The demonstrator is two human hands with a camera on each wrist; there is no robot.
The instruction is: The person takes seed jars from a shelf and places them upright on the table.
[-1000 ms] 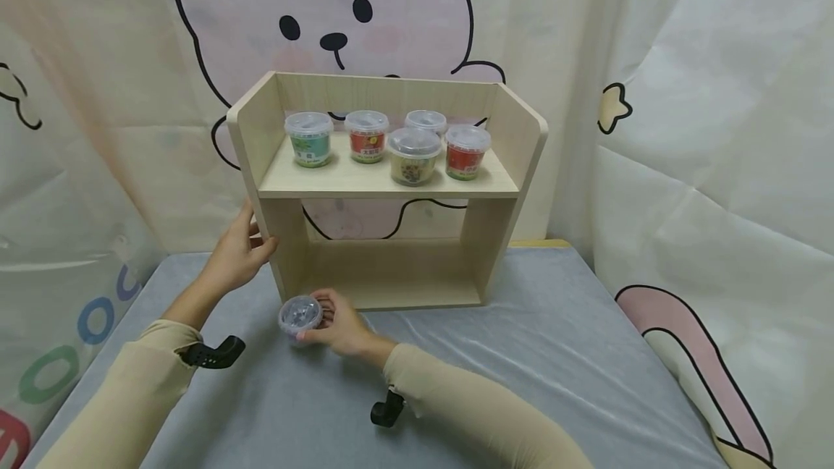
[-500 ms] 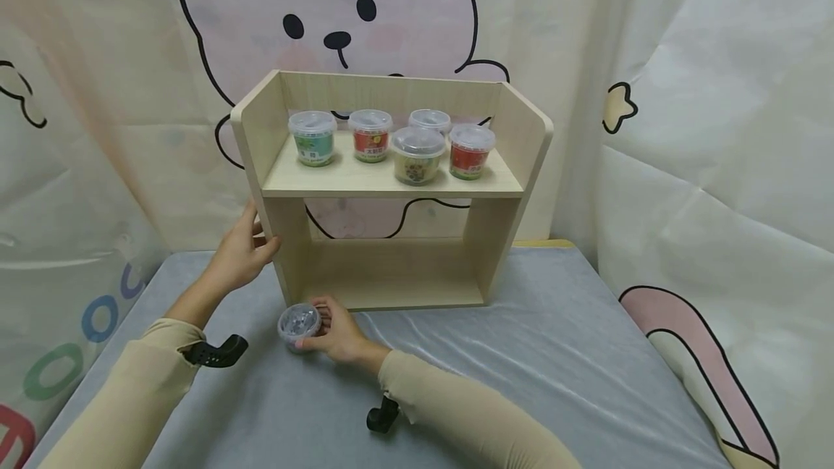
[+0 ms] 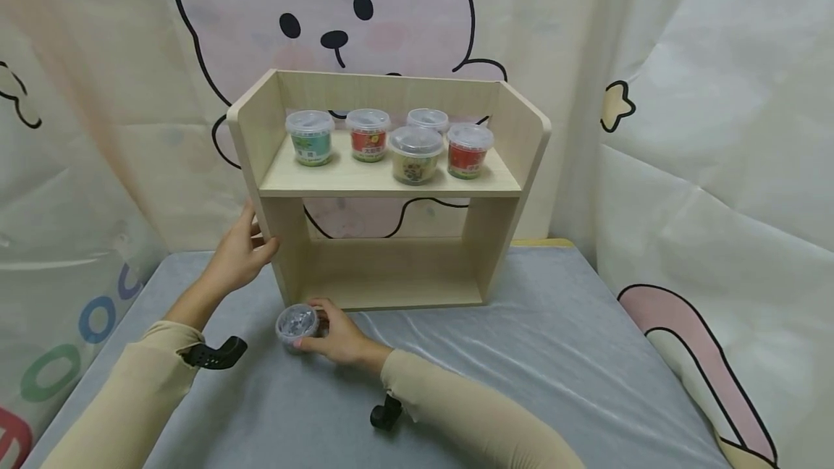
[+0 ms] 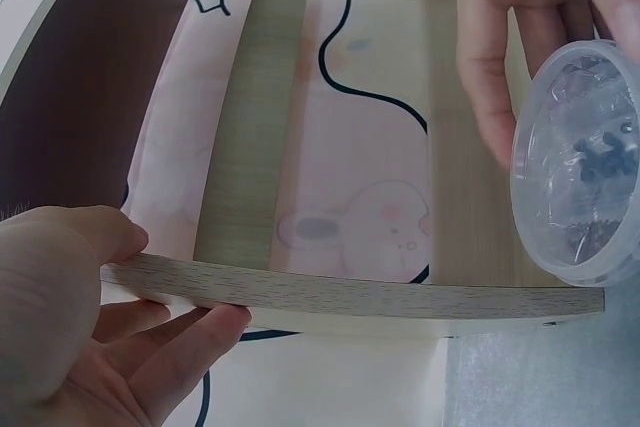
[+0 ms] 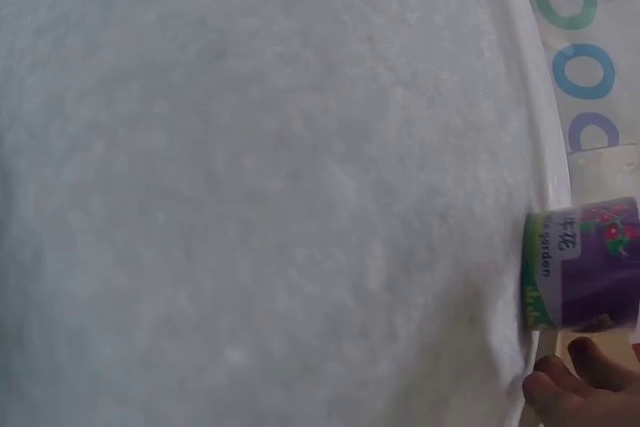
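Observation:
A small round tub point(image 3: 296, 324) with a clear lid is gripped by my right hand point(image 3: 340, 337), thumb in front and fingers behind, near the lower left front corner of the wooden shelf unit point(image 3: 391, 192). In the right wrist view the purple label of this tub point(image 5: 600, 267) shows, with green at its bottom and printed berries. Dark bits and a clear packet show through its lid in the left wrist view. My left hand point(image 3: 236, 258) holds the left side panel, its thumb point(image 4: 105, 232) on one face and its fingers point(image 4: 190, 357) on the other.
Several lidded tubs stand on the upper board: a green one point(image 3: 311, 145), red ones point(image 3: 368, 142) and a yellowish one point(image 3: 415, 165) in front. The unit rests on a blue-grey cloth point(image 3: 547, 368). Printed curtains point(image 3: 704, 121) hang behind and at both sides.
My right hand has brought the tub slightly down and nearer to me over the cloth, and it is almost still in the last half second. My left hand keeps its place on the panel.

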